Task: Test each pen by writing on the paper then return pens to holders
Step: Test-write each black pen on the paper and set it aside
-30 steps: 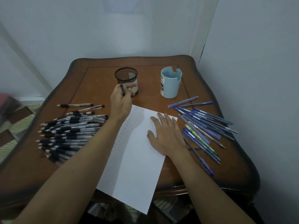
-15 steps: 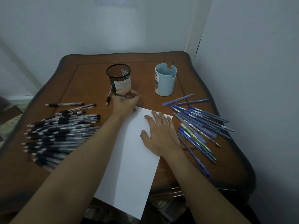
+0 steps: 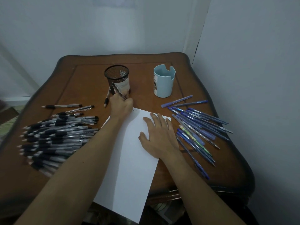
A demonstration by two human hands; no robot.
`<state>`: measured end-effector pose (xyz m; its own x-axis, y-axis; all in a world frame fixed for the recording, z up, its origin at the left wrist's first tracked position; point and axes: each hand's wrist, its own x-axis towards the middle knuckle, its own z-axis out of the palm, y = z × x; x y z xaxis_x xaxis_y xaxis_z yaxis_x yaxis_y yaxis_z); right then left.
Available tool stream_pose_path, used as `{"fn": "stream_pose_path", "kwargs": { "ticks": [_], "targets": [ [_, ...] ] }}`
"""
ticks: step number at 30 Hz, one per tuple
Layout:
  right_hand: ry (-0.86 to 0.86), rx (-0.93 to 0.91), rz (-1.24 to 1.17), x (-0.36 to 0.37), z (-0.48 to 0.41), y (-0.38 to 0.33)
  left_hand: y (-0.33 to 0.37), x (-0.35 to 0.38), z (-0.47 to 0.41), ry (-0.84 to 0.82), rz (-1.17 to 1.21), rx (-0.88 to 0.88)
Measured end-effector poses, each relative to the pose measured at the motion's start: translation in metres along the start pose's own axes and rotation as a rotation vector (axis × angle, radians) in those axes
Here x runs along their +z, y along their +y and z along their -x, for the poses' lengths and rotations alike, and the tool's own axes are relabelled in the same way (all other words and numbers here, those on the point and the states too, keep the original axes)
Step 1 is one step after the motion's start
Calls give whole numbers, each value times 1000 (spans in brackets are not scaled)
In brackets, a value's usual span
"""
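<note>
Pen (image 3: 117, 92) tip behind left hand (image 3: 121, 106) — marks on paper (image 3: 129, 168) illegible

The paper (image 3: 129, 168) lies mid-surface (image 3: 142, 78), its near end overhanging the edge. The left heap (image 3: 55, 137) of pens lies left of it, the right heap (image 3: 199, 127) right. Behind it stand the left holder (image 3: 117, 78) and right holder (image 3: 164, 83), well apart. The right hand (image 3: 159, 140) rests on the paper. The left hand (image 3: 121, 106), holding a pen (image 3: 116, 90), sits at its far corner, before the left holder.
</note>
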<state>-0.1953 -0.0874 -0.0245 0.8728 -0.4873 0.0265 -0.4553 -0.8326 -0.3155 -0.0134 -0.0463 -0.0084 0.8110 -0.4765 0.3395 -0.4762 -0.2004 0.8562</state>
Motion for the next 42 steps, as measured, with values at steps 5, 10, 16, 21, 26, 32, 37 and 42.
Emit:
{"fn": "stream_pose_path", "kwargs": {
  "ticks": [5, 10, 16, 21, 26, 32, 37, 42],
  "targets": [
    [-6, 4, 9, -2, -1, 0, 2, 0, 1, -36, -26, -56],
    [-1, 4, -2, 0, -1, 0, -2, 2, 1, -11, -16, -62],
    [8, 5, -13, 0, -1, 0, -10, 2, -3, -30, -49, 22],
    [4, 5, 1, 1, -2, 1, -9, 3, -2, -46, -28, 30],
    [3, 3, -3, 0, -1, 0, -11, 4, -4, -61, -32, 65],
    [-4, 4, 6, 1, -2, 1, -16, 5, -6, -81, -74, 65],
    [-8, 3, 16, 2, -2, 1, -14, 7, -2, -105, -39, 95],
    [10, 3, -5, 3, -2, 1, -13, 6, -3, -118, -48, 48]
  ]
}}
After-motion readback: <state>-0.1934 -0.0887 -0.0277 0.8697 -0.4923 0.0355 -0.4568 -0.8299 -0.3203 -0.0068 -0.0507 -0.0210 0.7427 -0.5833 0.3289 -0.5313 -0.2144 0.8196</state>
